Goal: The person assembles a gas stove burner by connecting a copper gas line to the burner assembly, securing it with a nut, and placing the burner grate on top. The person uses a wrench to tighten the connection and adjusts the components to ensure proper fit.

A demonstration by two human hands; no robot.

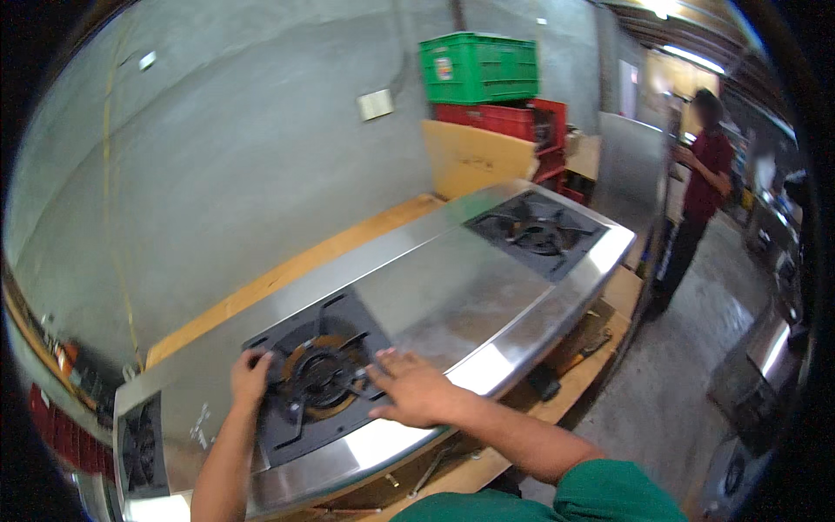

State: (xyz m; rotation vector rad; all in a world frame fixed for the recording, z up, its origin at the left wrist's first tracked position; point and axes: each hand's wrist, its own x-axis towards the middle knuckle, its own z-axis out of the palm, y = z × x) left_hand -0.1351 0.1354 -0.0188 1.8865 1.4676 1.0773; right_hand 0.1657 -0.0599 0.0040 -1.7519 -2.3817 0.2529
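Note:
A long stainless steel stove top (417, 296) carries three black square burners. My left hand (250, 378) is at the left side of the middle burner (300, 426), its fingers closed on the tip of an arm of the pan support (326, 374). My right hand (416, 389) lies palm down at the right side of this burner, fingers spread, touching or just over a support arm. Brownish discoloration rings the burner's centre. Another burner (539, 233) sits at the far right end, and a third (143, 448) at the near left end.
Below the stove's front edge, a wooden shelf (496, 465) holds several tools. Green (483, 70) and red crates (491, 120) are stacked by the grey wall, with cardboard (478, 161) against them. A person in a dark red shirt (709, 165) stands at the right beside a metal panel (631, 165).

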